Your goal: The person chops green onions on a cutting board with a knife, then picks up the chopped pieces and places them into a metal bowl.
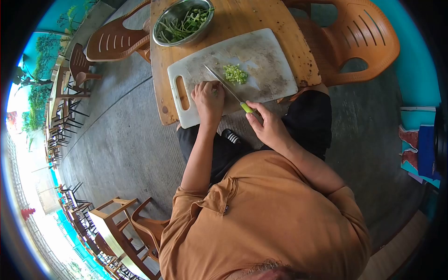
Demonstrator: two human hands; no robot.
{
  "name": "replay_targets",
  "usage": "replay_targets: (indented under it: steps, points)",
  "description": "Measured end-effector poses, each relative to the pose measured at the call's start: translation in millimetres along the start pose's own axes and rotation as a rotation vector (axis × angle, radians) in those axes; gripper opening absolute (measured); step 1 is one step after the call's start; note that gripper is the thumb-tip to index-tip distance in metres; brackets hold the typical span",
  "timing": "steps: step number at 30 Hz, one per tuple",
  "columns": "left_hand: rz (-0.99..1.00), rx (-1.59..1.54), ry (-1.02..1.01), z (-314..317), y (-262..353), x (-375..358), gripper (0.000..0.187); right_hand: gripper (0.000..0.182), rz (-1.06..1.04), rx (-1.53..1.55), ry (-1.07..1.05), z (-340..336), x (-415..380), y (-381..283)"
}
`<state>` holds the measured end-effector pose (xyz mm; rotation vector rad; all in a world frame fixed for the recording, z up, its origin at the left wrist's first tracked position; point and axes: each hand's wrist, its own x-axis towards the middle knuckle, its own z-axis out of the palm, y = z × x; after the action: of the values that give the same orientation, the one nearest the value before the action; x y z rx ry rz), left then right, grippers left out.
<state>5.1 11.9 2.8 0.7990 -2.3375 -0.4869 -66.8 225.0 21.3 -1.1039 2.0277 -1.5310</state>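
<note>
My right hand (268, 125) grips the green handle of a knife (225, 85), its blade slanting up and left across the cutting board (186, 74). Beside the blade, my left hand (208, 100) rests on the board with its fingers curled together. A hint of green shows at those fingers, but what they hold is hidden. Just beyond the blade lies a small heap of chopped green vegetable (234, 74). The board is white, stained, and has a handle slot on the left.
A metal bowl (183, 43) with long green stalks and cut pieces (191, 23) stands at the back left of the wooden table (242, 16). Orange-brown chairs (359, 39) flank the table. More chairs and tables line the left side of the grey floor (121, 126).
</note>
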Motion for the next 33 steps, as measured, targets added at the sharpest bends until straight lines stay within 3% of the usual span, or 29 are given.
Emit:
replay_targets:
  steps: [13,33]
  points:
    - [0.026,-0.007,-0.029,0,0,9,0.014,0.038,0.244,0.137,-0.118,-33,-9,-14]
    - [0.018,-0.018,-0.045,-1,-1,9,0.011,0.037,0.267,0.096,-0.155,-35,-14,-20]
